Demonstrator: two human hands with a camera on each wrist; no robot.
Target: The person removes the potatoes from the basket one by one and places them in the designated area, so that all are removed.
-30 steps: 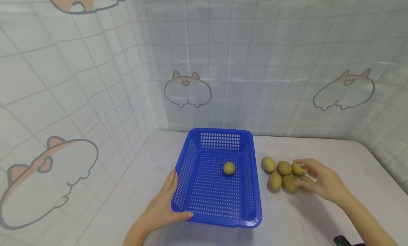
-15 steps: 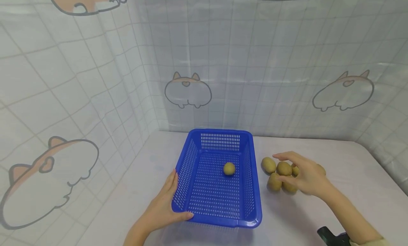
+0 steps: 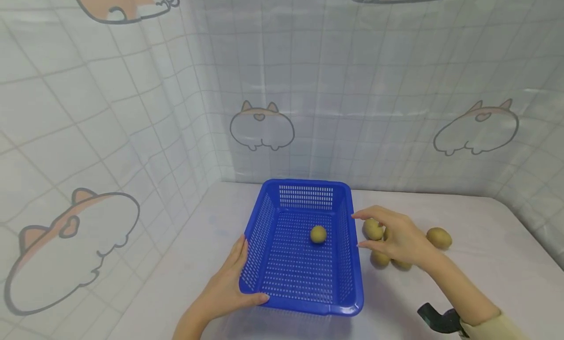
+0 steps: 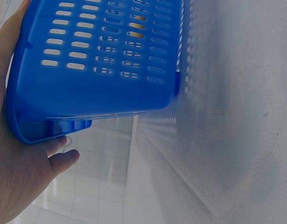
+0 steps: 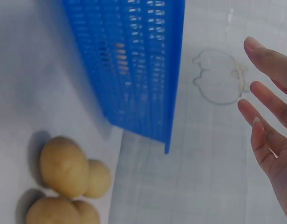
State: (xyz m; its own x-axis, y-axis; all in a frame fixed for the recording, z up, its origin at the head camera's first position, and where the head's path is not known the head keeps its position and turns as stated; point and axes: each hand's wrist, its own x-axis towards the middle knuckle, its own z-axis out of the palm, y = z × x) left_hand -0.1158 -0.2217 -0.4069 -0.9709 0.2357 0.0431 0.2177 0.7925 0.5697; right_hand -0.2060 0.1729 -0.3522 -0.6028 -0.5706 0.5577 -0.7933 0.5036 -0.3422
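My left hand holds the near left corner of a blue plastic basket, fingers along the left side and thumb on the front rim. A single potato lies inside the basket, right of its middle. My right hand hovers by the basket's right rim, over several potatoes that it partly hides. Thumb and fingers stand wide apart with nothing between them, as the right wrist view shows. Another potato rests to the right of that hand.
A white cloth covers the table. Sheets with a grid and cartoon dogs form a back wall and side walls. A black device is strapped at my right wrist.
My right hand has moved left from the right part of the potato group to the basket's right rim. The rightmost potato has come into view. My left hand and the basket keep their places.
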